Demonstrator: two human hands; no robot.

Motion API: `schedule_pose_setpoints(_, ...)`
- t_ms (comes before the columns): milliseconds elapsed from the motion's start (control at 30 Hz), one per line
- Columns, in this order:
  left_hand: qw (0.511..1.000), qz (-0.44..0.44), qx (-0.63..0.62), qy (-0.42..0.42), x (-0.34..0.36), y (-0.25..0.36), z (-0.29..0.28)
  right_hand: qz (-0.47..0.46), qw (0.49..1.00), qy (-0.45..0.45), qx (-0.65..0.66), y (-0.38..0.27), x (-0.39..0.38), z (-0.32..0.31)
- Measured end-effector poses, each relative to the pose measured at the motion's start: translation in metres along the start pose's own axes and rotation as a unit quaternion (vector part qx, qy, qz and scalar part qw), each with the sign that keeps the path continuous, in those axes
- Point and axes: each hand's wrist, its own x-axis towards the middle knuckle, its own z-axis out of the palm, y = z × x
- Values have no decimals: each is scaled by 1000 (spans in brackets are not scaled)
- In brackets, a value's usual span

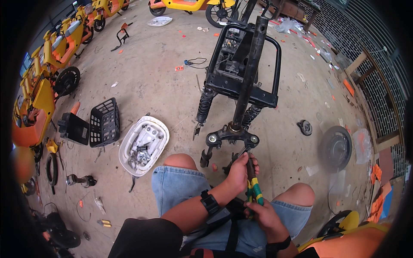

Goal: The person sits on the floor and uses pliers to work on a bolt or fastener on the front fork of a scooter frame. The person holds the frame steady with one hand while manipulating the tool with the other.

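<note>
Green-and-yellow-handled pliers [254, 185] sit upright btwn my knees, nose up at the lower end of the stripped black steel bike frame w/ fork [243, 81] lying on the concrete floor [163, 73]. My left hand [239, 172] wraps the tool high, near the jaws, prob. to steady the bite; my right hand [263, 211] is closed round the handles low, where squeeze leverage is best. Hands are stacked, both clamped on the tool. What the jaws grip, can't tell. Left of my knee, within reach: white plastic cover shell [143, 145] holding loose bolts, so they don't scatter. Beyond it, a black mesh basket [104, 122]. Orange bikes [47, 64] line the left edge.
</note>
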Motion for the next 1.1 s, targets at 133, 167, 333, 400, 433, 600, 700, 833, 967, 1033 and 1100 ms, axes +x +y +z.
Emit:
schedule_pose_setpoints(133,1000,10,-6,9,2,0,0,-4,1000,-3,-8,-1,3,2)
schedule_pose_setpoints(167,1000,5,-6,13,2,0,0,-1,1000,0,-6,-1,3,2)
schedule_pose_setpoints(333,1000,-4,-3,18,8,2,-3,0,1000,3,-10,-3,4,3)
schedule_pose_setpoints(400,1000,-3,-6,16,7,3,-2,-4,1000,10,-3,-6,4,7)
schedule_pose_setpoints(433,1000,-3,-8,14,7,3,-1,-3,1000,9,-12,-5,4,6)
schedule_pose_setpoints(600,1000,-17,-23,13,8,4,-1,20,998,-6,-62,-6,5,2)
schedule_pose_setpoints(700,999,-34,-39,2,8,7,-2,56,989,-48,131,-14,-1,6)
schedule_pose_setpoints(833,998,-48,-38,-13,10,10,-5,79,963,-123,228,-18,-1,4)
schedule_pose_setpoints(967,997,-62,-37,-30,7,12,0,95,938,-189,276,-13,3,3)
schedule_pose_setpoints(1033,995,-75,-47,-55,5,13,1,100,915,-230,316,-14,3,5)
schedule_pose_setpoints(1100,994,-78,-47,-59,4,12,2,109,878,-277,376,-19,-1,12)
